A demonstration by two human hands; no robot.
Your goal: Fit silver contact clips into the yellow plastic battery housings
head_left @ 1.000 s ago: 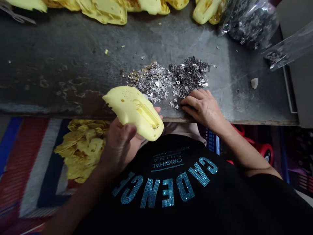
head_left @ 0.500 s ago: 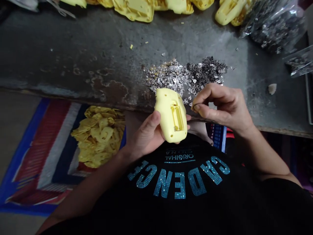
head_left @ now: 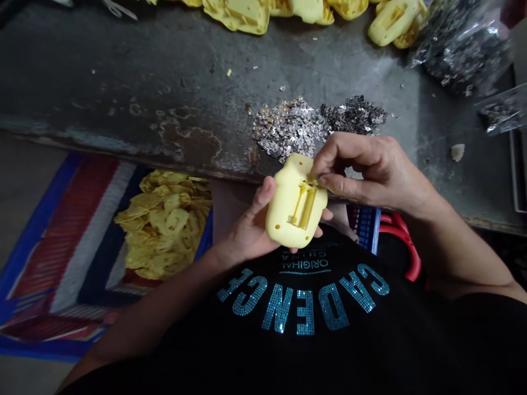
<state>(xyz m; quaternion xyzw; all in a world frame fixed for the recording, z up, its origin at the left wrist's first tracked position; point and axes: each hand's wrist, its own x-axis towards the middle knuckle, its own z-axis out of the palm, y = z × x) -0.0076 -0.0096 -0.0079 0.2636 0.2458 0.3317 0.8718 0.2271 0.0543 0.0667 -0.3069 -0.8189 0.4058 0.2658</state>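
Note:
A yellow plastic housing rests in my left hand, thumb along one side and fingertips showing past the other. Its open battery compartment faces up, with small metal pieces at its lower end. My right hand pinches at the compartment's upper end, fingertips touching the housing. The small metal battery contact in that pinch is mostly hidden by the fingers. Just beyond the hands, a heap of silvery metal contacts lies on the bench beside a heap of darker contacts.
More yellow housings line the back of the metal bench. Plastic bags of metal parts sit at the back right. Below left, a striped lined crate holds many yellow pieces. Red handles show below right.
My right hand has moved left and down from beside the housing onto its battery compartment, bringing the small piece. My left hand has tilted the housing and shifted it slightly right.

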